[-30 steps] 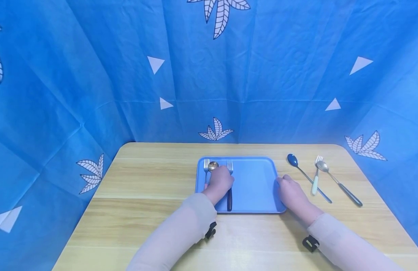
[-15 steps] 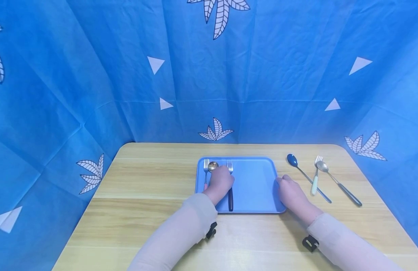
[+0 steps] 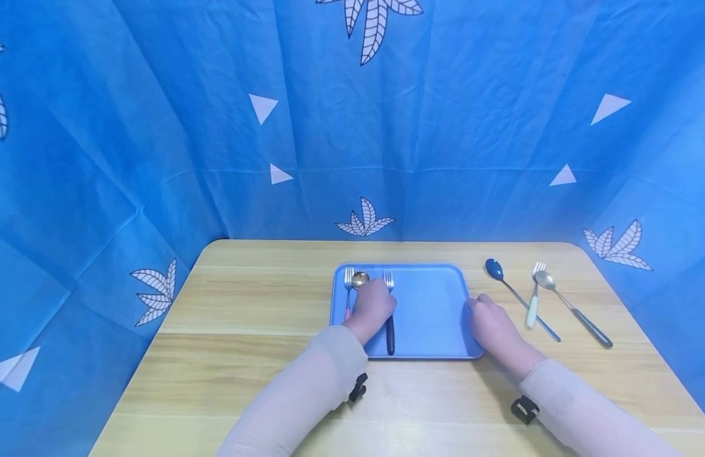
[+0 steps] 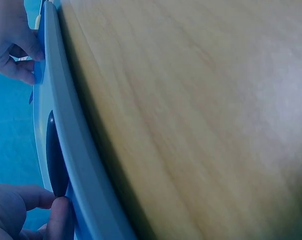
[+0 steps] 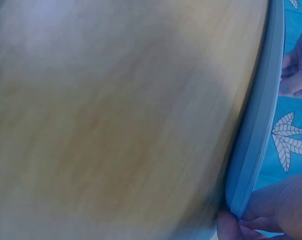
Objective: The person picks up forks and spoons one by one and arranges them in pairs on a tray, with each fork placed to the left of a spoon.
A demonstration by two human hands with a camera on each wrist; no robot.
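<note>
A blue tray lies on the table with several pieces of cutlery in its left part. My left hand is over that part; in the left wrist view its thumb and finger pinch the dark handle of a fork. To the left of this fork lie a gold-coloured spoon, mostly covered by the hand, and a fork with a pink handle. On the tray's right side my right hand grips the rim, with thumb and fingers around the edge in the right wrist view.
Right of the tray, a dark blue spoon, a fork with a pale green handle and a spoon with a dark handle lie on the wooden table. A blue patterned curtain hangs behind and at both sides.
The handle end of the dark-handled fork has swung slightly to the right under my left hand. My right hand and the tray have stayed in place.
</note>
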